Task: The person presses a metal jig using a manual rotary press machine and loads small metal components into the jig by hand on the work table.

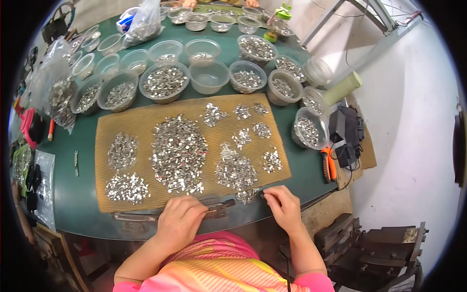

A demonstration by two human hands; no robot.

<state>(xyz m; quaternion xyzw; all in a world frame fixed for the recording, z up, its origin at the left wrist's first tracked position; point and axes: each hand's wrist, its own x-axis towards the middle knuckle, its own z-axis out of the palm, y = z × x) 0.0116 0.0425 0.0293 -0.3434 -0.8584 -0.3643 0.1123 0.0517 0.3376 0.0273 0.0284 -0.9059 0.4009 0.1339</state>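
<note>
My left hand (181,218) is closed at the table's front edge, its fingers curled at the end of a dark metal fixture (221,208). What those fingers grip is hidden. Thumb and fingertips of my right hand (284,207) pinch together beside a small heap of metal pieces (247,196); anything between them is too small to name. Ahead lies a ribbed tan mat (146,111) with separate piles of small silvery metal parts. The largest pile (179,153) fills the mat's middle, and another pile (236,171) is just beyond my right hand.
Clear plastic tubs (165,82), many holding metal parts, line the mat's far side. Orange-handled pliers (328,165) and black power adapters (346,155) lie at the right. Plastic bags of parts (61,92) stand left. Another person's hands (189,4) show at the far edge.
</note>
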